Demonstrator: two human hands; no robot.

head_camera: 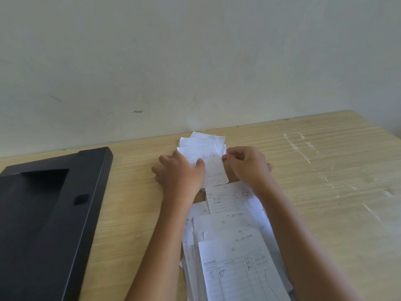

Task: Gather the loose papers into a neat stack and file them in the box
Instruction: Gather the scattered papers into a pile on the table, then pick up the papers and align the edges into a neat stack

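Observation:
A fanned bundle of small white slips (201, 144) lies at the far middle of the wooden table, near the wall. My left hand (180, 172) rests on the bundle's left side, thumb pressing the top slip. My right hand (247, 164) pinches the right edge of that top slip (217, 170) between thumb and fingertips. Closer to me, between my forearms, lies a loose overlapping spread of larger ruled note sheets (236, 257) with handwriting. The black box (71, 205) sits open at the left.
The wooden table (325, 181) runs right to its edge, with white scuff marks on its surface. A pale wall stands directly behind the slips. The box's dark hollow (36, 192) faces up.

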